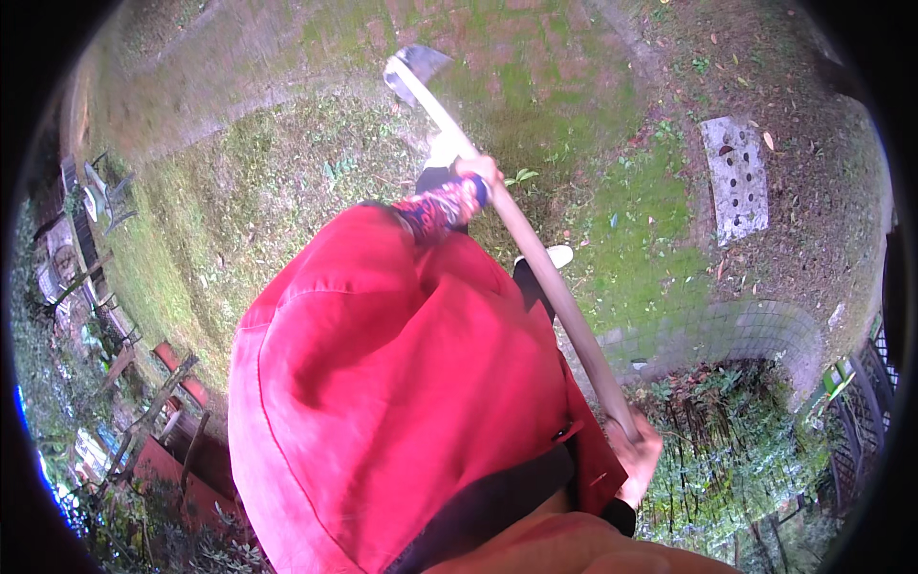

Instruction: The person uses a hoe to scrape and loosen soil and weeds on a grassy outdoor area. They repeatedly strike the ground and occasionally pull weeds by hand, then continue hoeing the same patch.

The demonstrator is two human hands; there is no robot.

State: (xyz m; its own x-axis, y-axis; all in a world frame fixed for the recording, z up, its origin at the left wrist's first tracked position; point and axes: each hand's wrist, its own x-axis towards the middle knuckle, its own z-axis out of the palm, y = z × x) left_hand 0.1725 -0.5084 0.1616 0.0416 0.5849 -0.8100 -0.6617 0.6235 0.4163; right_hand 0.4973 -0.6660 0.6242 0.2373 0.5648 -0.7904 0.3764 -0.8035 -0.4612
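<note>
A long-handled hoe (541,265) lies diagonally across the view, its wooden handle running from upper centre to lower right. Its broad metal blade (423,66) is at the top, blurred, over mossy ground. My left hand (480,170), below a patterned cuff, grips the handle towards the blade. Near the handle's other end, my right hand (636,450) is closed around the wood. A red jacket (401,359) fills the middle. White shoes (559,256) show beside the handle and under my left hand.
A pale slab with holes (737,179) lies at the right. Curved grey paving (760,326) borders leafy plants (717,445) at lower right. At the far left stands a pale chair (97,194); branches and red objects (179,377) lie below it.
</note>
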